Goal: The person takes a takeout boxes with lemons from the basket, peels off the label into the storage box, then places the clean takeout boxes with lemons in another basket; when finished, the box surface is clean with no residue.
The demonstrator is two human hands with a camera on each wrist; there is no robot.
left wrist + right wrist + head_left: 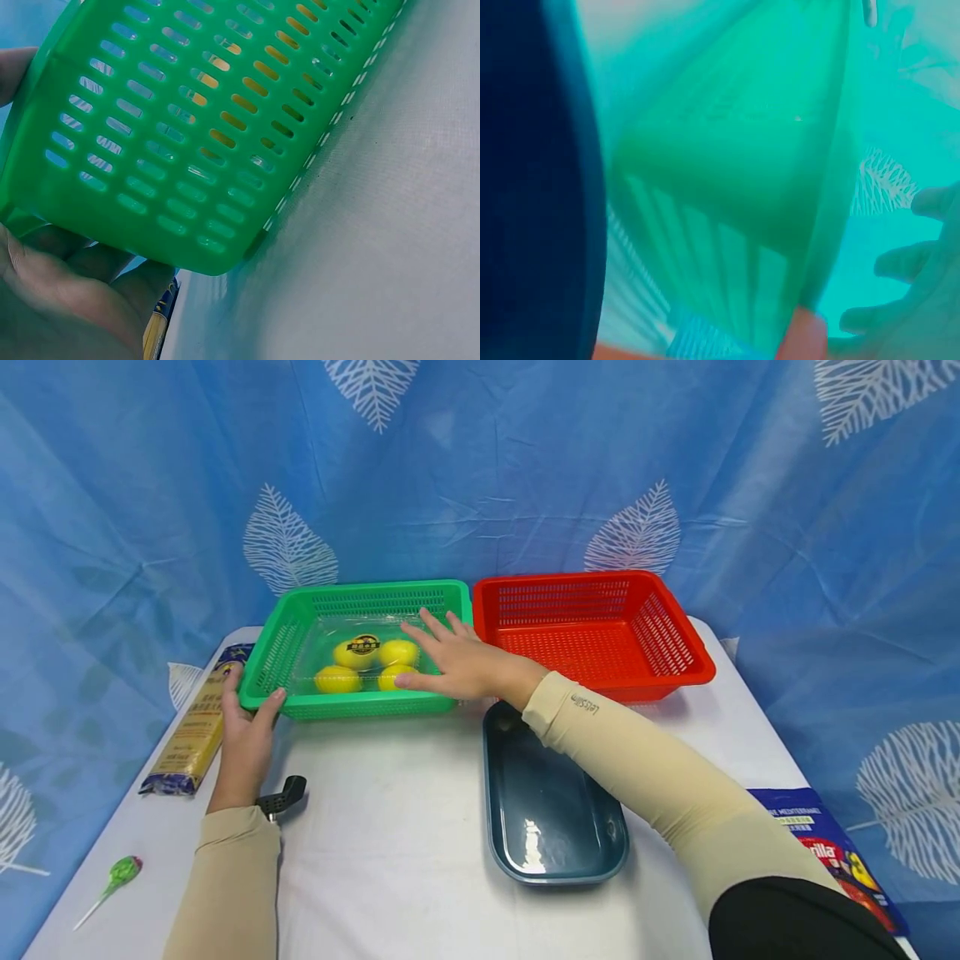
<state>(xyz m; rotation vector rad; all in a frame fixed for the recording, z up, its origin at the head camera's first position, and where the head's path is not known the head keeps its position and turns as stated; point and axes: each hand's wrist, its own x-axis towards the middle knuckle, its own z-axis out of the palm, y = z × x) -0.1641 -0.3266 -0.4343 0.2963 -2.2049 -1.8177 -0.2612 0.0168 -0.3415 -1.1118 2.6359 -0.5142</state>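
Note:
A green plastic basket [345, 708] stands at the back left of the table. Inside it lies a clear plastic box [306, 662] of several yellow lemons [339, 680], with a dark label on its lid. My left hand [247, 735] grips the basket's front left corner, thumb at the front and fingers along the outer side. In the left wrist view, the fingers [112, 274] lie against the slotted green wall [150, 187]. My right hand [461, 662] reaches over the basket's right end, fingers spread and straight, palm down, the thumb overlapping the lemons.
A red basket [592, 681] adjoins the green one on the right. In front sits a dark blue tray [555, 810], partly under my right forearm. A yellow packet [191, 735] and a green lollipop [120, 872] lie left; a blue package [832, 852] lies at the right edge.

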